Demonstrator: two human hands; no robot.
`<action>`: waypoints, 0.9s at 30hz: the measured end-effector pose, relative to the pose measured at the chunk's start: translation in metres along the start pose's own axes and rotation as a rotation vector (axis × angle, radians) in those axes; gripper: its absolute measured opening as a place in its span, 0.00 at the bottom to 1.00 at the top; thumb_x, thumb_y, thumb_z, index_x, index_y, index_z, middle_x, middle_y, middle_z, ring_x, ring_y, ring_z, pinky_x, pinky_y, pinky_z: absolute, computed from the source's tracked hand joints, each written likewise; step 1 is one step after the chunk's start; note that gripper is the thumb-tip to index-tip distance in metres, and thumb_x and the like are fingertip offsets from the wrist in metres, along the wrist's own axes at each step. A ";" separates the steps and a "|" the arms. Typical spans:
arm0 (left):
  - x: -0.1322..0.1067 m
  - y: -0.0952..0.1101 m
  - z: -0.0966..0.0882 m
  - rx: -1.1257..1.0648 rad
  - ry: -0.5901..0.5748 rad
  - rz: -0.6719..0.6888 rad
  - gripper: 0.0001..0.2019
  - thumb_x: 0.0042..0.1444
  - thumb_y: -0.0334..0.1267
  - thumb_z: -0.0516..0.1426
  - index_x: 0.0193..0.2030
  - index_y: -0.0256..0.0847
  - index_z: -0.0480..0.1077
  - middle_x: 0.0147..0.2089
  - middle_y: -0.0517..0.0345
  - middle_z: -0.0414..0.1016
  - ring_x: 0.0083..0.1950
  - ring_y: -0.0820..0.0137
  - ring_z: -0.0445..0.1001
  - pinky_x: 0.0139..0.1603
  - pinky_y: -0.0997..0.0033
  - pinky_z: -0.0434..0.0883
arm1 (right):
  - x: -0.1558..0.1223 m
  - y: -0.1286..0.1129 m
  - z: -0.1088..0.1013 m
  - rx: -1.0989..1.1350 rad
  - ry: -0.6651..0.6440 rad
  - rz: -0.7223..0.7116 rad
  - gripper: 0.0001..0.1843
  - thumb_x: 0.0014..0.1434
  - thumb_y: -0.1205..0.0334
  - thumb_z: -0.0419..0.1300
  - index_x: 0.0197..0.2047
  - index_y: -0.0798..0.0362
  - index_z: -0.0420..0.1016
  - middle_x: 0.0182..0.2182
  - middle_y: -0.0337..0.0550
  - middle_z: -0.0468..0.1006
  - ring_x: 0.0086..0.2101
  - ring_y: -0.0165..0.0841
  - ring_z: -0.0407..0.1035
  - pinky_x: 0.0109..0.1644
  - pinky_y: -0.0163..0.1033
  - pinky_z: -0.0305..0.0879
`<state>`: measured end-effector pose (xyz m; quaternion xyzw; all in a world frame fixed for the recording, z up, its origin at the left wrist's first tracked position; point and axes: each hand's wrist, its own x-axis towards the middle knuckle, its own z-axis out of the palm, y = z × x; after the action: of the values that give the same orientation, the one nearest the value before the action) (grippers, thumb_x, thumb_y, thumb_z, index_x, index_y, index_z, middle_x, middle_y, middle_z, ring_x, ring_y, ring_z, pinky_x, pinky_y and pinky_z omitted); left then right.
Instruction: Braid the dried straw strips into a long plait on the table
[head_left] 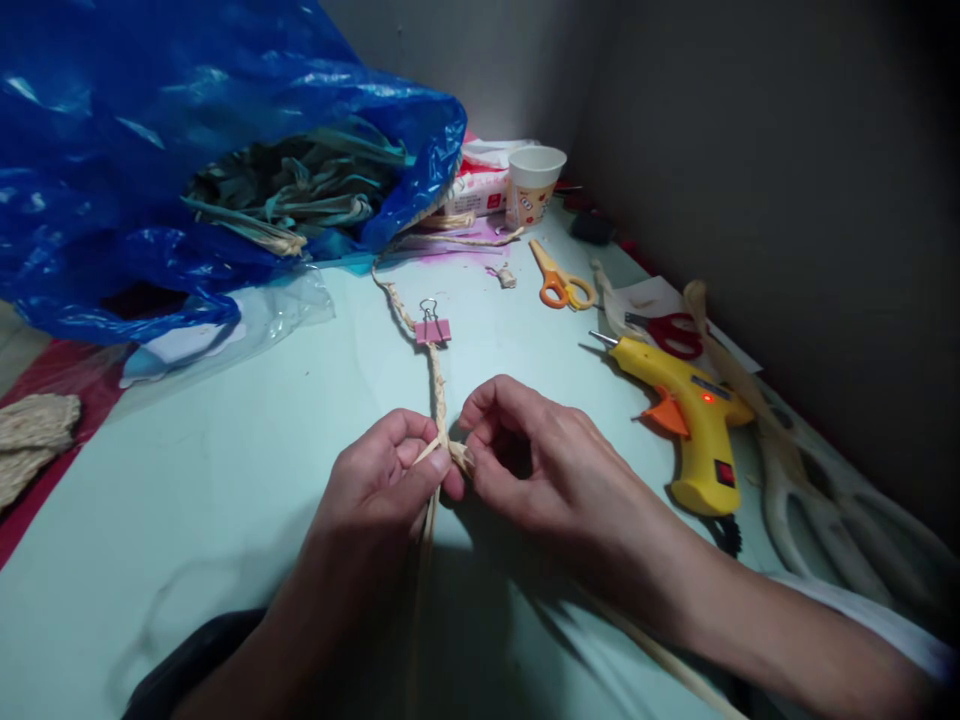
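Note:
A pale straw-coloured braid runs down the table toward me, held at its upper part by a pink binder clip. At the braid's lower end my left hand pinches the strands between thumb and fingers. Loose strands hang below that thumb toward the table's front. Close on the right, my right hand has its thumb and fingers curled around a short, wide strand that sticks out sideways from the braid. Its fingertips partly cover that strand's end.
A blue plastic bag full of dried strips stands at the back left. A paper cup, orange-handled scissors, red-handled scissors and a yellow glue gun with a lit light lie to the right. Woven pieces sit at far left.

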<state>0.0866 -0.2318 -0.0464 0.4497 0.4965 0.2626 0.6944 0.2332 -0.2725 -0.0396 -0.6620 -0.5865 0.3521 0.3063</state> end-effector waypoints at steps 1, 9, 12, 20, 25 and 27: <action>0.000 0.000 0.001 0.003 0.004 0.012 0.08 0.48 0.38 0.61 0.30 0.39 0.65 0.20 0.65 0.70 0.19 0.79 0.62 0.21 0.78 0.56 | 0.000 -0.001 -0.001 -0.006 -0.020 0.006 0.02 0.58 0.64 0.54 0.35 0.50 0.67 0.23 0.33 0.74 0.23 0.26 0.63 0.25 0.32 0.54; -0.002 -0.003 0.004 0.010 -0.035 0.080 0.07 0.51 0.37 0.59 0.31 0.42 0.62 0.22 0.63 0.71 0.24 0.73 0.69 0.29 0.73 0.66 | 0.003 -0.002 0.002 0.210 -0.197 0.017 0.09 0.64 0.64 0.49 0.33 0.53 0.65 0.23 0.37 0.75 0.25 0.26 0.68 0.30 0.32 0.60; -0.003 -0.003 0.002 0.084 -0.014 0.081 0.07 0.53 0.37 0.58 0.32 0.42 0.63 0.22 0.64 0.71 0.19 0.78 0.62 0.23 0.76 0.60 | 0.002 -0.002 0.000 0.078 -0.167 -0.016 0.08 0.63 0.65 0.50 0.32 0.53 0.66 0.25 0.38 0.75 0.27 0.27 0.67 0.31 0.33 0.59; -0.002 -0.005 0.001 0.076 -0.001 0.076 0.08 0.51 0.39 0.60 0.31 0.41 0.64 0.22 0.65 0.69 0.22 0.77 0.62 0.23 0.77 0.56 | -0.001 -0.003 -0.001 -0.182 -0.161 -0.062 0.06 0.62 0.62 0.50 0.35 0.54 0.64 0.28 0.41 0.72 0.25 0.28 0.62 0.30 0.35 0.56; -0.003 -0.003 0.002 0.056 0.014 0.057 0.08 0.51 0.39 0.60 0.31 0.41 0.65 0.22 0.66 0.68 0.20 0.78 0.60 0.21 0.78 0.55 | -0.002 -0.003 0.001 -0.199 -0.127 -0.102 0.07 0.63 0.61 0.48 0.36 0.53 0.64 0.26 0.39 0.70 0.24 0.28 0.59 0.29 0.35 0.53; -0.004 -0.002 0.003 0.038 0.001 0.043 0.08 0.51 0.39 0.60 0.32 0.41 0.64 0.22 0.67 0.67 0.20 0.79 0.58 0.20 0.79 0.53 | -0.001 -0.003 0.001 -0.190 -0.088 -0.122 0.07 0.62 0.61 0.48 0.35 0.53 0.64 0.24 0.37 0.68 0.23 0.27 0.55 0.28 0.34 0.50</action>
<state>0.0877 -0.2367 -0.0464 0.4733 0.4922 0.2682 0.6796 0.2307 -0.2728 -0.0381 -0.6350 -0.6693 0.3043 0.2371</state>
